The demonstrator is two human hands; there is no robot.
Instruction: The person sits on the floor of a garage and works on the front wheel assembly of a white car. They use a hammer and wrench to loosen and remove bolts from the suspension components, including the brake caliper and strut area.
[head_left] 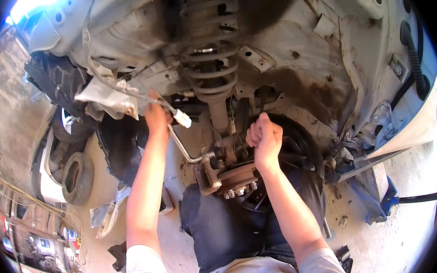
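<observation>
Just one view here, a head-worn fisheye aimed forward and down into the car's wheel arch [293,45], pretty close up. Coil spring strut [211,50] sits far centre, forearms enter from the near edge.

I see my left hand [156,115] raised into the wheel arch [304,54], gripping near a white connector [182,118] and a bent metal pipe [181,146]. My right hand [264,138] is fisted just beside the strut below the coil spring [210,51], above the wheel hub [234,178]. Tyres [77,177] lie well apart on the ground at my left.
</observation>
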